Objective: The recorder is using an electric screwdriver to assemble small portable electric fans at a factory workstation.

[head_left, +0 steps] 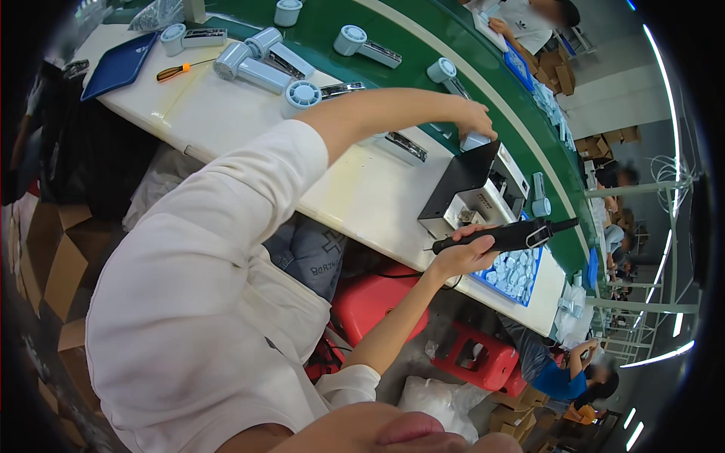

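My left hand reaches across the table to the green conveyor, its fingers closed over a light-blue handheld fan body that they mostly hide. Just beyond that hand lies another light-blue round fan head; whether the two are one piece I cannot tell. In my right hand is a black electric screwdriver, gripped around its body with the bit pointing left. Between my hands stands a black-and-silver box-shaped machine, probably a screw feeder.
Several light-blue fans with exposed handles, one a fan, lie along the white table and green conveyor. A blue tray and orange screwdriver lie left. A blue bin holds light-blue parts. Red stools stand below; co-workers sit beyond.
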The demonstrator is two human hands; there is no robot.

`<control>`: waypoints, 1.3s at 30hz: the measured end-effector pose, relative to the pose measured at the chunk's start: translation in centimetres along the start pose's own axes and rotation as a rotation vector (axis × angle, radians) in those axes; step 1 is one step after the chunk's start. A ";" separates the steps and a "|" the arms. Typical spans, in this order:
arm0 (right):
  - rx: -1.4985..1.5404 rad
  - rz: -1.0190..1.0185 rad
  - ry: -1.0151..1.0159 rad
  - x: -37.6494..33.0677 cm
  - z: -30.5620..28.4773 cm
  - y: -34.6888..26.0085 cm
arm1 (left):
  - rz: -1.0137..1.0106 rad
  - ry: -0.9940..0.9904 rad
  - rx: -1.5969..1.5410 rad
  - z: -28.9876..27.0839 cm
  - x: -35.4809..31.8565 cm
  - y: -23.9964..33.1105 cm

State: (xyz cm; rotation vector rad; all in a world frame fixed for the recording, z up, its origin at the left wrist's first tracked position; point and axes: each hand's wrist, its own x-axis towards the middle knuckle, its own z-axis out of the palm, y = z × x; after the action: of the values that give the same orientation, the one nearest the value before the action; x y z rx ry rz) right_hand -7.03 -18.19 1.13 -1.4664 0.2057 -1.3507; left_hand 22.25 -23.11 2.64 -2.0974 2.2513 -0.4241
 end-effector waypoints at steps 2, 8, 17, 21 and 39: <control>-0.042 -0.007 0.007 -0.1 -0.5 0.1 | -0.060 -0.034 -0.174 -2.1 -0.7 0.7; -0.190 -0.089 -0.118 -0.8 0.1 1.1 | -0.128 0.039 0.060 -4.3 -6.1 1.6; -0.144 0.032 -0.078 -0.7 1.3 -0.3 | -0.320 -0.298 -0.541 -4.8 -11.4 1.0; -0.088 0.090 -0.048 -0.4 1.0 0.2 | -0.606 -0.234 -0.147 -3.3 -15.2 -6.1; -0.110 0.097 -0.131 -0.3 0.7 0.3 | -0.398 -0.296 -0.340 -6.8 -28.2 -2.1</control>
State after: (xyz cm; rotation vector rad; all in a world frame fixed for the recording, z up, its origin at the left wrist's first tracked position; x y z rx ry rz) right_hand -6.39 -17.71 0.88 -1.6098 0.2662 -1.1770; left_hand 25.35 5.70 5.23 -2.5728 1.8426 0.2731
